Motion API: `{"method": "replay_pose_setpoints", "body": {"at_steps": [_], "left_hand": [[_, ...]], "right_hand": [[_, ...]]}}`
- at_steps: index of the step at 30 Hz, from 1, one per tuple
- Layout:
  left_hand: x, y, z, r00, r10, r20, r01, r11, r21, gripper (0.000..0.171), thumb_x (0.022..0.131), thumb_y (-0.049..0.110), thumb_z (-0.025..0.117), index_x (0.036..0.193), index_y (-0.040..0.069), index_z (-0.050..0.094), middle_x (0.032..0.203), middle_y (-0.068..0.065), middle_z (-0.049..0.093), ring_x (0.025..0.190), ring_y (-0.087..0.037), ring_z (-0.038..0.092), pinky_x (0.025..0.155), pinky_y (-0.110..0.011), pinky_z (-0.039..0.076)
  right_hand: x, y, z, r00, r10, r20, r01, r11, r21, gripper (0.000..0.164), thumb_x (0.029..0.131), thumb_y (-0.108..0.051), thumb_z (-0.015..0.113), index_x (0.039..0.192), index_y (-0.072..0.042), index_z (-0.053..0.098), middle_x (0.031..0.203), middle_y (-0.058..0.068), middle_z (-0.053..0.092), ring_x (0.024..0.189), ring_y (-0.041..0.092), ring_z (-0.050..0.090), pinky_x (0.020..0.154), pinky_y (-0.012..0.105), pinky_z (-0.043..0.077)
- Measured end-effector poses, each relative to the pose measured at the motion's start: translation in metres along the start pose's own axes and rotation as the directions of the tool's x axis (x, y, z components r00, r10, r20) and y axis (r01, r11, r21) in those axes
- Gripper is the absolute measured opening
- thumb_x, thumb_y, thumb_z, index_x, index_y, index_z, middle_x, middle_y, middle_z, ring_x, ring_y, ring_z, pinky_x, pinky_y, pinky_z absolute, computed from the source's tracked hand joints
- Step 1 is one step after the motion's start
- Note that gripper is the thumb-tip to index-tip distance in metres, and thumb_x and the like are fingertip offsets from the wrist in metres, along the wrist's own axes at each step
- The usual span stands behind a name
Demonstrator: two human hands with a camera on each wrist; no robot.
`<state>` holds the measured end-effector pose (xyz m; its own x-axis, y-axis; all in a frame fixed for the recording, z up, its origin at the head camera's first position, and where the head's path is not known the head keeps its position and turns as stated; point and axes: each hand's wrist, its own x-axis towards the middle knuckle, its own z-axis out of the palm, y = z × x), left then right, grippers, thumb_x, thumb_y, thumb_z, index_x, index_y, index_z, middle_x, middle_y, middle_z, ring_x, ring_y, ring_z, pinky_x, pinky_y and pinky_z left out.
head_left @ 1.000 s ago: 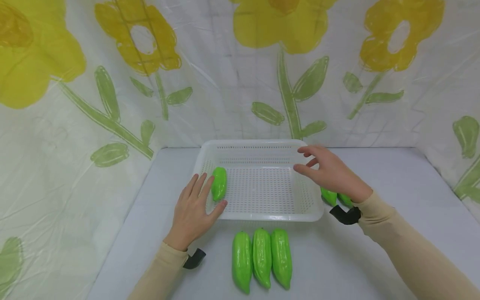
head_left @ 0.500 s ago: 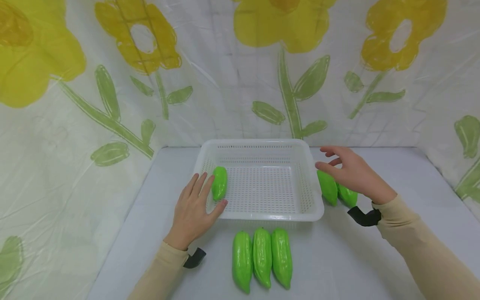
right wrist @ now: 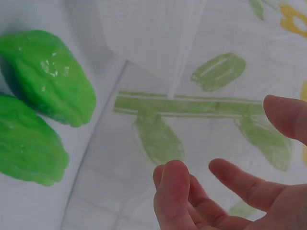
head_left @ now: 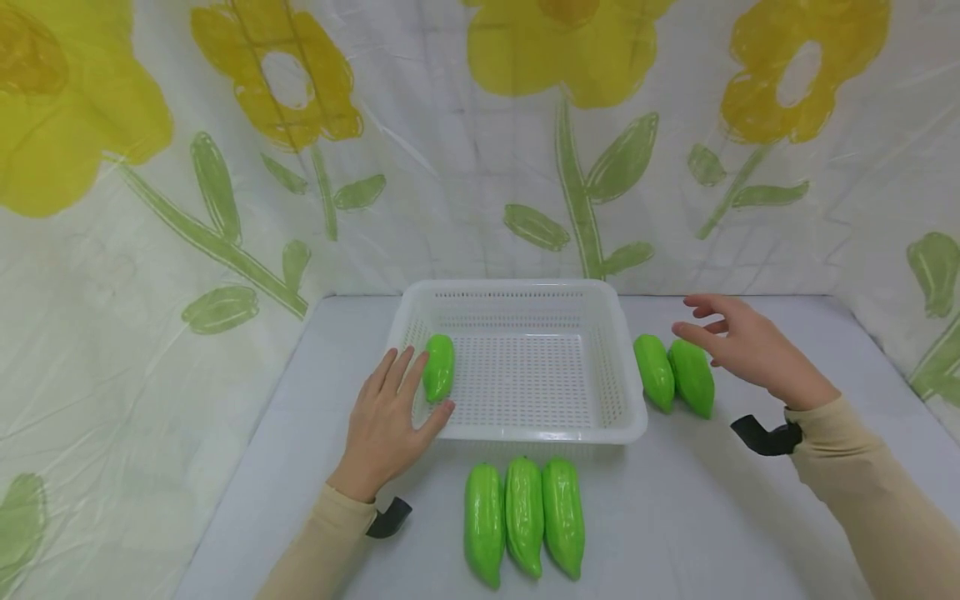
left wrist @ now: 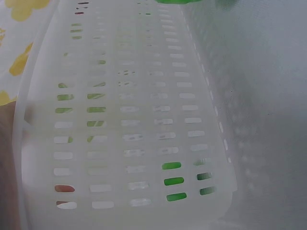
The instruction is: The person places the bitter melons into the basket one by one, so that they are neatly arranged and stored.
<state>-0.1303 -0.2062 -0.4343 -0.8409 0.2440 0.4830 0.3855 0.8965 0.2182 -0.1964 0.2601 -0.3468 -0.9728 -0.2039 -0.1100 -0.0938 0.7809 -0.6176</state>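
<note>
A white perforated plastic basket (head_left: 517,434) stands on the table. Inside it, by the left wall, lies one long, glossy green vegetable (head_left: 440,367), its exact kind unclear. My left hand (head_left: 384,421) is at the basket's left rim with fingers spread straight; in the left wrist view the basket's side wall (left wrist: 115,115) fills most of the picture. To the right of the basket two more green vegetables (head_left: 655,373) lie side by side. Just above and right of them hovers my right hand (head_left: 750,350), fingers loosely bent around nothing; the right wrist view shows its fingers (right wrist: 173,191) apart from the vegetables.
Three similar green vegetables (head_left: 524,517) lie in a row in front of the basket. A white curtain (head_left: 420,208) with yellow flowers hangs behind and beside the table (head_left: 720,517).
My right hand has moved rightward from over the basket's right side, past the two vegetables there, uncovering them. My left hand and the vegetables have stayed still.
</note>
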Motion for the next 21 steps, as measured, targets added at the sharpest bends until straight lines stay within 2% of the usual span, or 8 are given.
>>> {"method": "replay_pose_setpoints", "body": {"at_steps": [4,9,16,21], "left_hand": [[0.000,0.000,0.000,1.000,0.008,-0.006,-0.008,1.000,-0.001,0.077,0.092,0.051,0.066,0.149,0.001,0.054,0.151,-0.028,0.053,0.145,-0.049,0.044,0.115,-0.064,0.041],[0.000,0.000,0.000,1.000,0.020,-0.017,-0.020,1.000,0.002,0.077,0.091,0.052,0.066,0.148,0.000,0.054,0.150,-0.029,0.054,0.144,-0.050,0.045,0.114,-0.064,0.041],[0.000,0.000,0.000,1.000,0.021,-0.021,-0.021,1.000,0.003,0.077,0.092,0.051,0.066,0.148,0.000,0.055,0.149,-0.028,0.055,0.144,-0.050,0.045,0.114,-0.064,0.042],[0.000,0.000,0.000,1.000,0.011,-0.013,-0.011,1.000,0.001,0.077,0.091,0.052,0.066,0.149,0.001,0.054,0.150,-0.028,0.054,0.145,-0.049,0.044,0.115,-0.064,0.041]], "right_hand": [[-0.002,0.008,-0.005,1.000,0.021,-0.004,-0.021,1.000,-0.012,0.076,0.105,-0.051,0.055,0.159,-0.002,0.033,0.152,0.029,0.043,0.127,0.047,0.057,0.083,0.048,0.061],[-0.003,0.016,-0.009,0.999,0.050,-0.004,-0.051,0.998,-0.047,0.078,0.105,-0.054,0.053,0.159,-0.001,0.033,0.151,0.030,0.044,0.115,0.043,0.066,0.079,0.043,0.058],[0.003,0.031,0.001,0.998,0.061,0.025,-0.060,0.997,-0.041,0.079,0.106,-0.053,0.052,0.156,0.004,0.034,0.149,0.035,0.043,0.122,0.049,0.061,0.076,0.041,0.062],[0.009,0.043,0.011,0.996,0.074,0.048,-0.072,0.996,-0.044,0.078,0.107,-0.052,0.051,0.155,0.007,0.034,0.149,0.037,0.042,0.121,0.050,0.061,0.076,0.042,0.062]]}}
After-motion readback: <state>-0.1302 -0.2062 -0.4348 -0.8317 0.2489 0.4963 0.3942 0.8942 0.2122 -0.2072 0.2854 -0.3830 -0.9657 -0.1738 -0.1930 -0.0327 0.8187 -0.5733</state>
